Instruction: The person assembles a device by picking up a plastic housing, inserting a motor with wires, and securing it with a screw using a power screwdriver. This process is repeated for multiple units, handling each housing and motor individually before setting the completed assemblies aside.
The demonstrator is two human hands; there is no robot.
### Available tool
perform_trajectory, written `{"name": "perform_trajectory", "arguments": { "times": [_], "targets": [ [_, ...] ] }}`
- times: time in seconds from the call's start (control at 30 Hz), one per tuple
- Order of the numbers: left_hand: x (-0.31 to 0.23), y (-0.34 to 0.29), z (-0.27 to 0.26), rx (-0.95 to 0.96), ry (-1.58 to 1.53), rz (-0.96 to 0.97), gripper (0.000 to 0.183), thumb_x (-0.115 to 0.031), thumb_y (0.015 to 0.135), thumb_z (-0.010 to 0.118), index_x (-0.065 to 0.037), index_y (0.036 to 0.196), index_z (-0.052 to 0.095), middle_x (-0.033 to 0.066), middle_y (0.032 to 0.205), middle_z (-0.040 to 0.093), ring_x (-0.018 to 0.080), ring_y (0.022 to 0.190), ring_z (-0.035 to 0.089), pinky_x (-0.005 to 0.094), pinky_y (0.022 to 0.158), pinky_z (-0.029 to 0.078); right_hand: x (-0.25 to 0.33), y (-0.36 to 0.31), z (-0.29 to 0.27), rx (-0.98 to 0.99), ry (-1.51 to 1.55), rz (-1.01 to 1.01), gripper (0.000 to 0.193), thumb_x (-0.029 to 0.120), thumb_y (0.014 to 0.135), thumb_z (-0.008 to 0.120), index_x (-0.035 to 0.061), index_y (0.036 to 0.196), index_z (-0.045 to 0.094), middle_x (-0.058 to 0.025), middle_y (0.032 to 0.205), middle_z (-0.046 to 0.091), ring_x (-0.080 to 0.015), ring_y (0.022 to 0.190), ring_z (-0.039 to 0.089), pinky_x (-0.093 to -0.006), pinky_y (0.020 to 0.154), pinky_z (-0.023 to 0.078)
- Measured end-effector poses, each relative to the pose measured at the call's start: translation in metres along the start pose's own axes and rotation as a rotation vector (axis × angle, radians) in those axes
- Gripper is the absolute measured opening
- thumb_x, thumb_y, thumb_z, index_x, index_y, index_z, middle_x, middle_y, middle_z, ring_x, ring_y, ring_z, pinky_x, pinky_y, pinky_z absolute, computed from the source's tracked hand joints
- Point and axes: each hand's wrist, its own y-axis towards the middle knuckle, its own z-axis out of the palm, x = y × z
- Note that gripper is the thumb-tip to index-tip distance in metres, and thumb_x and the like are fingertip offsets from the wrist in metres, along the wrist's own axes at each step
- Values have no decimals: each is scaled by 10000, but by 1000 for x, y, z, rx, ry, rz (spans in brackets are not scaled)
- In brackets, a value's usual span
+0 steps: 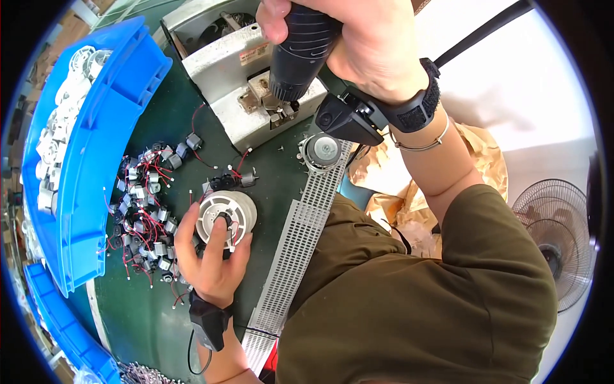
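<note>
— Left hand (208, 253): how is it set?
— A round white housing (225, 217) is gripped on the green table (268, 192); the black press handle (300, 48) is clasped by the right hand (364, 45).
— What risk is seen?
— Red wires (235, 232) could be pinched if the small motor (224, 224) is seated crooked.

The round housing (225, 216) under the left hand (208, 259) looks like matt grey-white moulded plastic. At twelve o'clock, the right hand (364, 45) grips a ribbed black rubbery handle (300, 48) above the press (256, 83), which is scuffed, dull painted metal. The bin (96, 153) at nine o'clock is glossy blue plastic. The tabletop (268, 192) is smooth dark green. The paper (384, 173) at three o'clock is crumpled, tan and matt.
</note>
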Motion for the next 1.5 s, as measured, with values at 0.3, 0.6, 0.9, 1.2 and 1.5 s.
{"name": "perform_trajectory", "arguments": {
  "times": [0.3,0.6,0.9,1.2,1.5],
  "targets": [
    [0,1,-1,3,-18,18,436,-128,653,780,-42,1051,624,259,1181,490,388,1000,554,407,781,502,-2,-4,1,-30,-109,-28,143,-8,712,654,-5,819,559,-36,614,580,-104,499,549,-232,463,416],
    [-6,7,-4,38,55,12,372,-43,668,741,-10,1014,608,249,1208,496,369,1027,557,387,823,493,-6,-6,-5,320,-24,-186,427,13,719,596,-64,1105,429,-100,645,579,-170,528,561,-265,514,466],
    [-14,9,2,-73,157,10,363,-124,610,777,-35,922,616,247,1070,569,355,861,596,386,690,491,-3,-24,49,344,593,555,498,278,832,433,-80,1176,398,-163,828,570,-232,656,590,-304,563,495],
    [-16,7,0,-53,157,-30,360,-184,624,767,-44,926,628,218,1088,564,327,879,588,390,727,485,-8,-27,79,347,642,654,557,419,930,358,-72,1186,420,-198,925,575,-267,741,605,-333,594,511],
    [-12,6,-13,-252,-166,-125,389,-35,658,668,25,1009,512,211,1042,520,355,936,519,417,831,420,8,-20,66,518,216,356,297,234,913,498,-55,975,522,-147,798,589,-214,695,582,-295,604,492]
  ]
}}
